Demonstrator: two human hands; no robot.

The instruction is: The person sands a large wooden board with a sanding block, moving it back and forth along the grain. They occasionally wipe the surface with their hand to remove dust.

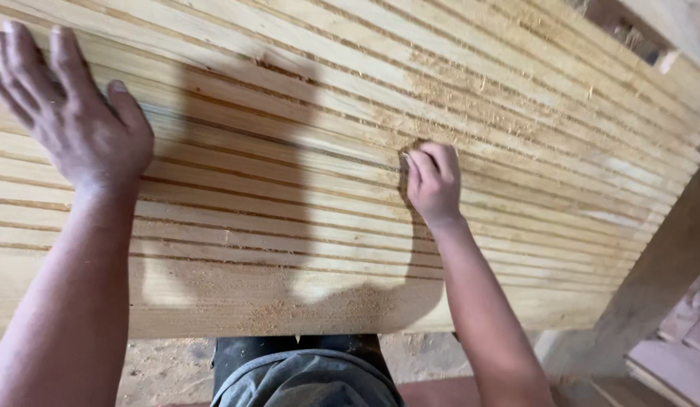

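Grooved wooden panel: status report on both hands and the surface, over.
Left hand flat, open on grooved wooden panel. Right hand curled, fingertips pressed to a groove; anything pinched unclear. Sawdust scattered beyond the right hand.

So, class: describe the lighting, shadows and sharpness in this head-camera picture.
Head view: light from behind casts the person's dark shadow across the grooved wooden panel; both the left hand and right hand look sharp; wide-angle lens bows the grooves; no glare.
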